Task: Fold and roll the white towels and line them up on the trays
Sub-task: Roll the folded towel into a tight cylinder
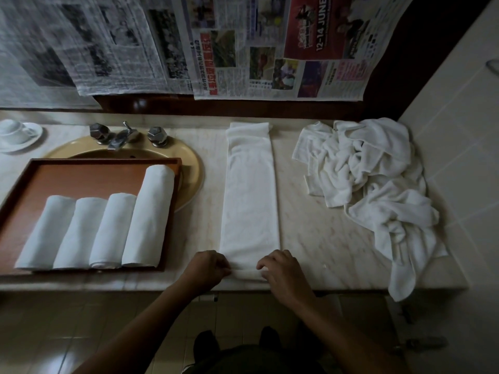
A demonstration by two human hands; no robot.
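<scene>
both hands at 6 o'clock edge of counter (310,225). left hand (209,267) and right hand (280,271) have fingers curled, pinching small rolled near end of folded towel strip (249,198). rest of strip lies flat toward 12 o'clock. tray (81,170) at 9 o'clock, partly over sink (190,163), holds four rolled towels (108,230) side by side. loose towel pile (372,179) at 2 o'clock.

The folded towel (249,190) right of the tray (81,179) is soft matt cloth; the tray is smooth wood; the taps (156,134) behind the tray are shiny metal.
</scene>
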